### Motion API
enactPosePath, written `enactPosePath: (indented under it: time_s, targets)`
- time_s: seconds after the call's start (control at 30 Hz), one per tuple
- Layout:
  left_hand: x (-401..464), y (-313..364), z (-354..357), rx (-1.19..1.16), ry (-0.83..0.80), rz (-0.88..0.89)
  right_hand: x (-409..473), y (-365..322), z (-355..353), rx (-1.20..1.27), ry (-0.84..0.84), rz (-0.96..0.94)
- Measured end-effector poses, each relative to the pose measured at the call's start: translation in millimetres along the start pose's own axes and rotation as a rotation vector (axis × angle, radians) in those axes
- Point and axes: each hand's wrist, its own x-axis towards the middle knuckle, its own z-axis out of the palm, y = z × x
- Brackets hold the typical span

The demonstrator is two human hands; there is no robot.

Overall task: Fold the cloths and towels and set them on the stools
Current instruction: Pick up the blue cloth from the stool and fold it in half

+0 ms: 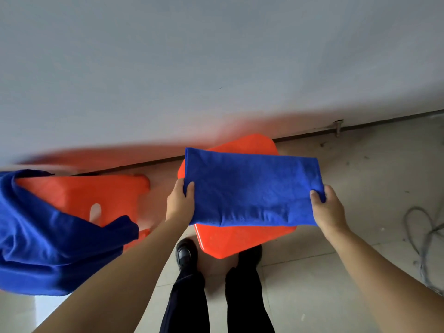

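While both hands pinch its near corners, left hand and right hand, the folded blue towel hangs over the right stool. Soft, light, limp; corners suit the grip. Unfolded cloth drapes the left stool.

Two bare forearms in shot, no sleeves reaching the wrists, no watch, no rings to be seen on the left hand or the right hand. Down below, dark trousers, near black, straight-legged. Glossy black leather shoe on the left foot; the other shoe dark, mostly in shadow.
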Motion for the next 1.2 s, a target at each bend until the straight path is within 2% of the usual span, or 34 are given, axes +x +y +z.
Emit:
enactPosePath:
  time_s: [0.13, 0.27, 0.37, 0.47, 0.63, 0.7, 0.77, 0.83, 0.9, 1.0, 1.07, 1.2]
  targets:
    - [-4, -9, 10, -0.013, -0.078, -0.120, -19, -37, 3, -0.061, 0.021, -0.229]
    - [0, -16, -2, -0.323, -0.182, -0.354, -49, -79, 52, -0.162, -0.099, -0.469]
    - [1, -15, -18, -0.536, -0.274, -0.498, -73, -107, 104, -0.269, -0.226, -0.502]
    - [9, -23, -23, -0.595, -0.320, -0.523, -88, -121, 147, -0.318, -0.311, -0.500]
    - [20, -25, -19, -0.620, -0.262, -0.566, -95, -121, 173, -0.290, -0.560, -0.466]
    - [20, -22, -18, -0.591, -0.272, -0.569, -88, -115, 161, -0.246, -0.478, -0.457]
    - [19, -16, -17, -0.532, -0.272, -0.557, -73, -107, 142, -0.148, -0.310, -0.419]
    - [18, -10, -17, -0.429, -0.277, -0.514, -54, -97, 120, -0.017, -0.159, -0.329]
    - [20, -6, -16, -0.335, -0.269, -0.448, -37, -87, 103, 0.051, -0.120, -0.200]
    - [25, -6, -10, -0.211, -0.216, -0.383, -22, -69, 102, 0.074, -0.286, -0.012]
    - [27, -5, -6, -0.184, -0.201, -0.348, -22, -64, 111, 0.149, -0.385, 0.032]
    - [15, -2, 0, -0.243, -0.260, -0.345, -30, -67, 123, 0.361, -0.397, 0.132]
